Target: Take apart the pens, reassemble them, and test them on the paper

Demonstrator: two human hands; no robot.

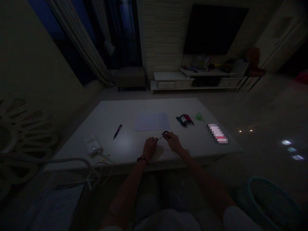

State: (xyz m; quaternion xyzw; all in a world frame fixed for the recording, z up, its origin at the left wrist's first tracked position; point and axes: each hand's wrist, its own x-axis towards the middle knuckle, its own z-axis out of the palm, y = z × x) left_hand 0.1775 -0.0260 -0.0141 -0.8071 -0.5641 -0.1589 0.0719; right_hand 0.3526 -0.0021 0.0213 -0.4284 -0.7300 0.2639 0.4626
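Note:
Both hands meet over the near middle of a white low table [113, 112] in a dim room. My left hand [149, 147] is closed, pinching one end of a thin dark rod, perhaps a pen refill. My right hand [173, 142] is closed on a small dark pen part [165, 133] at the rod's other end. A dark bracelet circles my left wrist. A sheet of white paper [152, 121] lies just beyond the hands.
A dark pen [117, 131] lies left of the paper. Several pens [184, 120] and a small green object [198, 116] lie to the right. A white box with cables [93, 146] sits at the near left. A TV cabinet [172, 84] stands behind.

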